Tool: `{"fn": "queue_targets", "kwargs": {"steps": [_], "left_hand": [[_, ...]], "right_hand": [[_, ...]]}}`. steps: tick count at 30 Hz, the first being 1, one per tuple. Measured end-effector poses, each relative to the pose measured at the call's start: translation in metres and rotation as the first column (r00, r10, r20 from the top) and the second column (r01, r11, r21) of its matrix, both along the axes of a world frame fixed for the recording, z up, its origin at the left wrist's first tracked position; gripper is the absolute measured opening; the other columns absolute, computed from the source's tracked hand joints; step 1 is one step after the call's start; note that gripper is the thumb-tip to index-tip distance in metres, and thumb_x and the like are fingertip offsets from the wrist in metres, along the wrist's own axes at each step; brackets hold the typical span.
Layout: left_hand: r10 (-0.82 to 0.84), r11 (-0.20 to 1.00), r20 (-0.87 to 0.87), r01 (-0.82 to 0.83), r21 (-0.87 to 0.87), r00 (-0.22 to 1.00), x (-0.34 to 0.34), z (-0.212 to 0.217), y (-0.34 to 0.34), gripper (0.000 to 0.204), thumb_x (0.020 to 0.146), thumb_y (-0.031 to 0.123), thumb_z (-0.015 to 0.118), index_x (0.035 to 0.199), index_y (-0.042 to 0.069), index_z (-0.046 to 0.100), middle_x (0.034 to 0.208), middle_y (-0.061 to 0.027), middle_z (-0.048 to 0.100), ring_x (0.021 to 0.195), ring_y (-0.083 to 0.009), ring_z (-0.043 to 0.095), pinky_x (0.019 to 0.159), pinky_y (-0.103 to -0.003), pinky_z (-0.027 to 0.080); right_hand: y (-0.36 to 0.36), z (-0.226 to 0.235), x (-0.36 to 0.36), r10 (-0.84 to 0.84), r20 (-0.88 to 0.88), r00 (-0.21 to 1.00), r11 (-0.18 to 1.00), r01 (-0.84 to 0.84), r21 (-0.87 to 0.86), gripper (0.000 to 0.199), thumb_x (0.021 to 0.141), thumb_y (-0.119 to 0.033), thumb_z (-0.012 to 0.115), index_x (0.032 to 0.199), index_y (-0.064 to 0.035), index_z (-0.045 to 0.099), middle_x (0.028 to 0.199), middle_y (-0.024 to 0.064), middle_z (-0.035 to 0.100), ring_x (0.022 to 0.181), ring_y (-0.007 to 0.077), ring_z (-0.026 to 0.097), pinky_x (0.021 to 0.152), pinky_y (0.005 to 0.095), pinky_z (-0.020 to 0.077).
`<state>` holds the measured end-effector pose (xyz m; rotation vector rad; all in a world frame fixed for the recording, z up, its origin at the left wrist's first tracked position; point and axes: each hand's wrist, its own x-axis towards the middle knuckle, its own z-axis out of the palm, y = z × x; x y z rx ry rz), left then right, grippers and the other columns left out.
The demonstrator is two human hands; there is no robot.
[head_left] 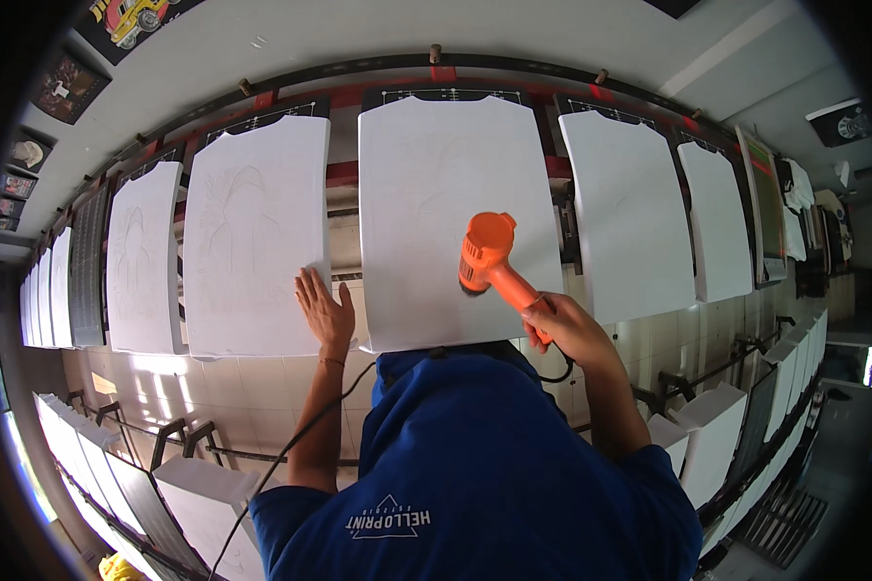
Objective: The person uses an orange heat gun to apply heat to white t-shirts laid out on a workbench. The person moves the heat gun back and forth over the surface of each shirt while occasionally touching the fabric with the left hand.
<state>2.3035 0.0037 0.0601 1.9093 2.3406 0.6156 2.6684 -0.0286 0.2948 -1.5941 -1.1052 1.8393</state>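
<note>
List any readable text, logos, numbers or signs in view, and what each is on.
Blue fabric shirt: white lettering with a triangle outline, upside down in view; legible, wording not copied here.
Black poster with a colourful car, upper left: partial lettering, cut off by the picture's rim.
Black poster with a pale round emblem, far right: too small to read.
Orange plastic heat gun: no readable text shows.

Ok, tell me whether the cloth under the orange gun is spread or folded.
Spread: the cloth lies flat beneath the orange gun, its broad face smooth, with no fold showing.
</note>
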Motion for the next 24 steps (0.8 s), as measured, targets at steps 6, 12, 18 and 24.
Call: {"fn": "queue_targets", "kwargs": {"steps": [6,12,18,24], "left_hand": [[-0.130,0.990,0.110,0.134,-0.032,0.985,0.061,0.013,-0.042,0.066,0.092,0.026,0.056,0.144,-0.003,0.030,0.151,-0.0249,0.025,0.142,-0.0417,0.021,0.115,-0.052,0.017],[-0.212,0.967,0.102,0.224,-0.120,0.972,0.107,0.022,-0.053,0.064,0.094,0.028,0.051,0.144,-0.005,0.029,0.152,-0.0243,0.024,0.143,-0.0400,0.017,0.117,-0.050,0.013],[-0.268,0.955,0.048,0.272,-0.114,0.962,0.134,0.023,-0.023,0.065,0.096,0.033,0.046,0.144,-0.007,0.028,0.152,-0.0243,0.025,0.143,-0.0390,0.017,0.118,-0.048,0.011],[-0.278,0.953,0.039,0.281,-0.112,0.960,0.165,0.020,-0.023,0.065,0.096,0.033,0.046,0.144,-0.007,0.027,0.152,-0.0239,0.024,0.143,-0.0389,0.017,0.117,-0.049,0.012]], "right_hand": [[0.024,-0.020,0.009,-0.115,-0.044,0.992,0.987,0.119,0.109,0.025,0.091,-0.025,0.059,0.092,-0.0011,0.053,0.074,0.0028,0.056,0.062,0.0109,0.055,0.054,0.0266,0.0444],[0.006,-0.004,0.044,0.073,0.000,0.997,0.997,-0.073,-0.008,0.025,0.092,-0.024,0.058,0.092,0.0005,0.054,0.074,0.0037,0.056,0.061,0.0113,0.055,0.054,0.0267,0.0447],[0.020,-0.015,0.049,-0.092,-0.066,0.994,0.986,0.100,0.130,0.028,0.092,-0.028,0.057,0.091,0.0001,0.054,0.073,0.0022,0.055,0.062,0.0103,0.056,0.054,0.0257,0.0458],[0.005,-0.006,0.085,0.041,-0.001,0.999,0.998,-0.041,0.042,0.029,0.092,-0.029,0.058,0.090,-0.0007,0.054,0.072,0.0022,0.055,0.062,0.0102,0.055,0.054,0.0260,0.0456]]}}
